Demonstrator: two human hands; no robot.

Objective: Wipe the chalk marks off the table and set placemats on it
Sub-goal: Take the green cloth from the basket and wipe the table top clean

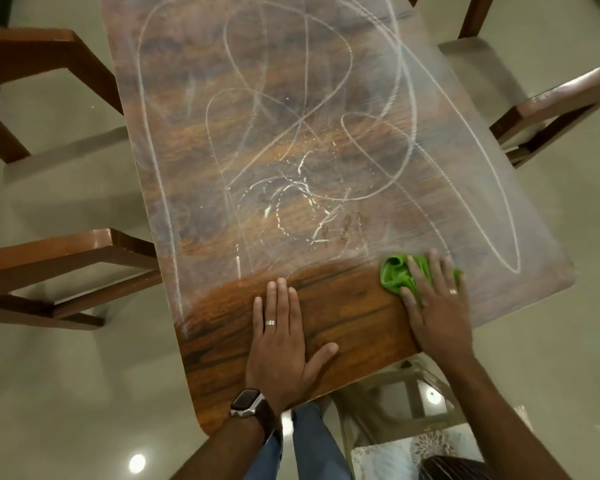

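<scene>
A dark wooden table (222, 344) fills the view. White chalk marks (291, 133), loops and smears, cover most of its top. A strip along the near edge shows bare wood. My right hand (437, 306) presses flat on a crumpled green cloth (395, 275) at the near right of the table, where the bare strip meets the chalk. My left hand (281, 337) lies flat on the bare wood near the front edge, fingers together, holding nothing. It wears a ring and a wrist watch. No placemats can be seen on the table.
Wooden chairs stand at the left (66, 265) and at the right (551, 109) of the table. A pale plastic stool (395, 393) sits under the near right corner. Patterned items (413, 452) lie low at the bottom right. The floor is glossy beige tile (66, 393).
</scene>
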